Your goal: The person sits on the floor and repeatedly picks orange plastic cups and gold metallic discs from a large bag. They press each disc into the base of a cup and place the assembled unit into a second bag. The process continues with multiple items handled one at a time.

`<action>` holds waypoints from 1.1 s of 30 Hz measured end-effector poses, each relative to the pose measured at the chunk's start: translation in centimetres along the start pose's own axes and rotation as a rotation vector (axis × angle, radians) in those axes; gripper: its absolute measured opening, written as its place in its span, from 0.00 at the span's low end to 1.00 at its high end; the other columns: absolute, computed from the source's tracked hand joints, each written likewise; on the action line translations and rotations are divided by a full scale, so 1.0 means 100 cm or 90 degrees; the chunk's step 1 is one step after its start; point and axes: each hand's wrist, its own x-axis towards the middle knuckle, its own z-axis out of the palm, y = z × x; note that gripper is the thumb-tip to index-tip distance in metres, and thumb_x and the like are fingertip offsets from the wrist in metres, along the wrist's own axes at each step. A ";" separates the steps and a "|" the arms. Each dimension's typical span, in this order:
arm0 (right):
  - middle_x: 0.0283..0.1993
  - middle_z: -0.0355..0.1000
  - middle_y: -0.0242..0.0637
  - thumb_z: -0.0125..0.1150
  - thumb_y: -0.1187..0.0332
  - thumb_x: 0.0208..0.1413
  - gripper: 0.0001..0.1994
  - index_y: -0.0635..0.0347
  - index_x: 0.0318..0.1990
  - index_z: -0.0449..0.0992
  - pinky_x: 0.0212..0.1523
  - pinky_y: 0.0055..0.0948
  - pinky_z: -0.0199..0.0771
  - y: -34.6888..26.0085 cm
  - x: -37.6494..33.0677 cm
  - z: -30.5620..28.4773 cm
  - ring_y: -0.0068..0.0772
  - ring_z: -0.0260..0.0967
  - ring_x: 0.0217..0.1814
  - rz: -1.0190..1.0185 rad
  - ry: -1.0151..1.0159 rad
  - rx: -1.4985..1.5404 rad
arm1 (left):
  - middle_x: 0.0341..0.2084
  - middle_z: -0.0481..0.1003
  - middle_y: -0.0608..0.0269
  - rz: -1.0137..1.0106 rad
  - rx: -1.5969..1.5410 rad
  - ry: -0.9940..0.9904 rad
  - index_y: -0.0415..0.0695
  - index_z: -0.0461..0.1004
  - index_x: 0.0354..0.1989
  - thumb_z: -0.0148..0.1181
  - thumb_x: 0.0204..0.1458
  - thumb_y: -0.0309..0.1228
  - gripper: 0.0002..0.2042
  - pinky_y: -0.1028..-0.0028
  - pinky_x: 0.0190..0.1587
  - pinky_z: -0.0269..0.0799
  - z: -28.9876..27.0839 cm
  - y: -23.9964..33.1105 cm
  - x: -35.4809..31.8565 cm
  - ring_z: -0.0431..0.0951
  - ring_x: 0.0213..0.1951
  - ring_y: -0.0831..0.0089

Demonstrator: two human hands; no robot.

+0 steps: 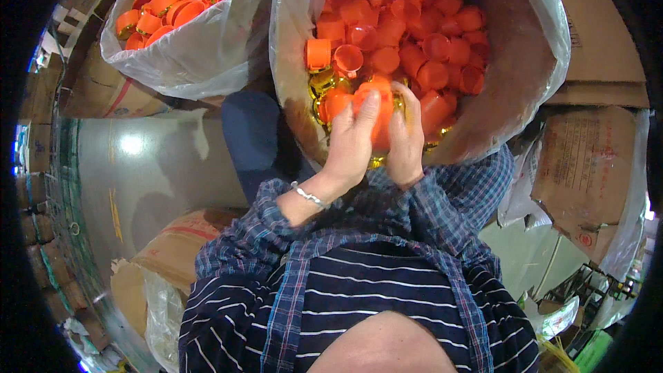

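Both forearms angle forward over a plastic-lined bin (528, 41). Left hand (349, 144) and right hand (406, 139), partly curled, face each other, gripping an orange cup (379, 119) between them, at the bin's near side; the left thumb points forward.

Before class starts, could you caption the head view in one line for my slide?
Left hand and right hand hold orange pieces in a plastic-lined container.

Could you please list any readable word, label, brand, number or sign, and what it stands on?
Brown carton at right: dark printed lines and a round red mark, too small and blurred to read.
Brown carton at lower left: red marks, too blurred to read.
Orange plastic cups: no lettering visible.
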 end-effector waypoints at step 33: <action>0.45 0.75 0.37 0.44 0.55 0.69 0.20 0.64 0.51 0.73 0.49 0.32 0.73 0.046 -0.013 -0.007 0.33 0.74 0.44 0.560 0.175 0.525 | 0.37 0.74 0.41 0.367 0.626 -0.253 0.35 0.72 0.48 0.65 0.54 0.40 0.21 0.59 0.48 0.71 -0.046 -0.044 -0.016 0.75 0.42 0.45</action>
